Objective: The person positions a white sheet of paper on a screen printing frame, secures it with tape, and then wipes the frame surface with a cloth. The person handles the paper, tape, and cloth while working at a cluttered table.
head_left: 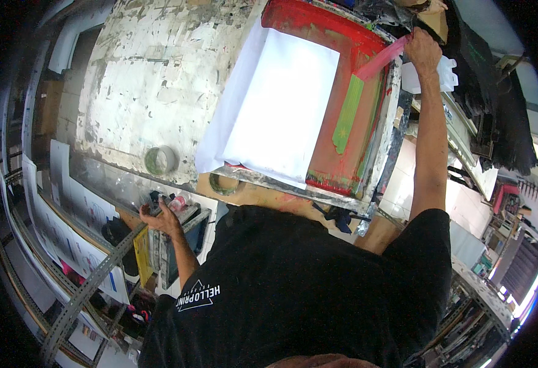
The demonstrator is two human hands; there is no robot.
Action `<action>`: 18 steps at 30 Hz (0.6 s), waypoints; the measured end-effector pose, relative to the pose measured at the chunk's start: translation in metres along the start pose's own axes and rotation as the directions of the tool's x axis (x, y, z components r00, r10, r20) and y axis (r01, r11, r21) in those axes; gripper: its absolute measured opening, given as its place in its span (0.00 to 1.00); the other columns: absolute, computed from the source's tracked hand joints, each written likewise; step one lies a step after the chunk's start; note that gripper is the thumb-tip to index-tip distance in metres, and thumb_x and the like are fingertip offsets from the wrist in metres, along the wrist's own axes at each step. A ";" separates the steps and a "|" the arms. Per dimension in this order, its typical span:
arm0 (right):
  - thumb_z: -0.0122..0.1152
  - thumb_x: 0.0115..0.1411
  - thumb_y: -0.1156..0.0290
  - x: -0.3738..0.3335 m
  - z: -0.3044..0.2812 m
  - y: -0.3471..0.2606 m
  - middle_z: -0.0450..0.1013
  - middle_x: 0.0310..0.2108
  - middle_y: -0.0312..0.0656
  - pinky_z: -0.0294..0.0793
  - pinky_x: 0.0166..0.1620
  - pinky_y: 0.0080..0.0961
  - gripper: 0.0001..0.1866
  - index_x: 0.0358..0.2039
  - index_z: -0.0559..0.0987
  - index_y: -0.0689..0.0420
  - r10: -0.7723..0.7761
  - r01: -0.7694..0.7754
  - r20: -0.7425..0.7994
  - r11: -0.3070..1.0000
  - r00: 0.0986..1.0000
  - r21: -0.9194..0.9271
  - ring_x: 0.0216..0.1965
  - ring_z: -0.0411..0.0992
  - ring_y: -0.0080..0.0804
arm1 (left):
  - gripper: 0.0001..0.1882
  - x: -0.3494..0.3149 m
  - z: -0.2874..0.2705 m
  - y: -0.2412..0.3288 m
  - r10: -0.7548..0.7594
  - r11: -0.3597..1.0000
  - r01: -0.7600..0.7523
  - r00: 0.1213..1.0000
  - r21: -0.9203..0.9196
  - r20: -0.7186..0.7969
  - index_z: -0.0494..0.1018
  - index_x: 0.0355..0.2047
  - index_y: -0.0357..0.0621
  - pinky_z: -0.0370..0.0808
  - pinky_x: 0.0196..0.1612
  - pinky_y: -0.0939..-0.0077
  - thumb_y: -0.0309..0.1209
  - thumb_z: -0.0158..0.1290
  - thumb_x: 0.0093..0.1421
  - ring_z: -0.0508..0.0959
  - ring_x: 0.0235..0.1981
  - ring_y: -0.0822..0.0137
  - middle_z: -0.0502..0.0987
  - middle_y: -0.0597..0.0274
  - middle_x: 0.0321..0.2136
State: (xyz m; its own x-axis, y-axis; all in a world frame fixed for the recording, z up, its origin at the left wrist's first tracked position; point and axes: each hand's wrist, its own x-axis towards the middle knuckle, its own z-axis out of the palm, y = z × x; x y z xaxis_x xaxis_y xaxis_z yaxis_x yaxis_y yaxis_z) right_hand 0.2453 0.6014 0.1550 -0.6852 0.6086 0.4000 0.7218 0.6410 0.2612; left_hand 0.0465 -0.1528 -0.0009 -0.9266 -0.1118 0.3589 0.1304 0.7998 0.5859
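Observation:
A screen printing frame (387, 132) with red-smeared mesh lies on the worktable ahead of me. At its far right corner my right hand (424, 54) is closed on one end of a pink strip of tape (382, 59). The strip stretches taut down to the mesh, where it meets a long green band (349, 113). White paper sheets (281, 104) cover the left and middle of the frame. Low on the left, away from the frame, my left hand (163, 222) is held with fingers apart and nothing visible in it, near a small clear-and-pink bottle (178, 202).
Two tape rolls, one on the table edge (160, 160) and another roll (224, 183), sit near me. A paint-stained white tabletop (140, 92) spreads left. A metal rack (79, 313) stands lower left; a white plastic container (447, 75) is beyond the frame's right side.

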 end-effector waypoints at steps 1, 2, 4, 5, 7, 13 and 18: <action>0.65 0.49 0.57 0.008 0.015 0.014 0.78 0.35 0.47 0.79 0.35 0.44 0.16 0.33 0.79 0.54 -0.002 0.001 -0.014 0.999 1.000 -0.048 0.33 0.78 0.50 | 0.32 -0.001 0.001 0.002 -0.075 0.994 0.077 0.997 -0.075 0.031 0.64 0.50 0.34 0.65 0.55 0.57 0.31 0.67 0.50 0.72 0.46 0.49 0.71 0.47 0.43; 0.64 0.49 0.57 0.012 0.011 0.014 0.79 0.34 0.47 0.79 0.35 0.45 0.15 0.33 0.79 0.54 -0.024 0.022 -0.030 0.999 0.999 -0.045 0.33 0.78 0.50 | 0.32 -0.002 -0.001 0.000 -0.070 0.997 0.071 0.997 -0.033 0.030 0.64 0.51 0.35 0.65 0.54 0.56 0.32 0.67 0.50 0.72 0.46 0.49 0.71 0.47 0.44; 0.63 0.50 0.58 0.022 -0.001 0.014 0.79 0.32 0.47 0.79 0.35 0.45 0.14 0.33 0.79 0.54 -0.067 0.064 -0.063 0.997 0.996 -0.041 0.33 0.78 0.50 | 0.33 -0.005 -0.003 -0.005 -0.061 0.997 0.059 0.998 0.049 0.030 0.64 0.52 0.35 0.65 0.53 0.55 0.33 0.67 0.50 0.72 0.46 0.49 0.72 0.47 0.44; 0.61 0.51 0.59 0.025 -0.002 0.016 0.78 0.33 0.47 0.78 0.37 0.45 0.14 0.34 0.79 0.54 -0.034 0.031 -0.040 0.998 0.999 -0.058 0.35 0.78 0.50 | 0.33 -0.006 -0.002 -0.008 -0.063 0.996 0.061 0.998 0.067 0.022 0.64 0.52 0.36 0.65 0.53 0.55 0.34 0.67 0.50 0.72 0.46 0.49 0.72 0.48 0.44; 0.57 0.53 0.62 0.031 -0.003 0.018 0.78 0.37 0.47 0.77 0.39 0.44 0.14 0.37 0.78 0.55 0.034 -0.033 0.005 0.995 0.999 -0.095 0.38 0.77 0.51 | 0.34 -0.008 0.001 -0.013 -0.067 0.993 0.066 0.998 0.101 0.007 0.64 0.53 0.36 0.65 0.52 0.54 0.35 0.67 0.49 0.72 0.46 0.49 0.72 0.49 0.44; 0.58 0.53 0.59 0.042 -0.011 0.028 0.78 0.37 0.48 0.77 0.42 0.46 0.16 0.39 0.79 0.54 0.063 -0.060 0.039 0.995 0.997 -0.076 0.39 0.77 0.51 | 0.35 -0.012 0.001 -0.014 -0.124 0.989 0.122 0.992 0.079 0.029 0.64 0.54 0.38 0.64 0.52 0.53 0.38 0.66 0.50 0.73 0.46 0.51 0.73 0.51 0.44; 0.57 0.56 0.57 0.048 -0.027 0.030 0.78 0.38 0.50 0.76 0.42 0.47 0.16 0.39 0.79 0.54 0.077 -0.075 0.041 0.996 0.996 -0.055 0.40 0.77 0.54 | 0.35 -0.012 -0.002 -0.014 -0.055 0.991 0.051 0.998 0.122 0.033 0.64 0.54 0.38 0.64 0.52 0.52 0.39 0.66 0.50 0.73 0.46 0.51 0.73 0.52 0.44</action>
State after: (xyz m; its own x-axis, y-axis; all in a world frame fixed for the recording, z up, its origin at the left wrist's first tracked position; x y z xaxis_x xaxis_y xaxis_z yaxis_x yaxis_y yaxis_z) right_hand 0.2366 0.6368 0.2053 -0.6310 0.6748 0.3829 0.7752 0.5670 0.2783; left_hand 0.0569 -0.1642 -0.0122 -0.9436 -0.1364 0.3017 0.0390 0.8590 0.5105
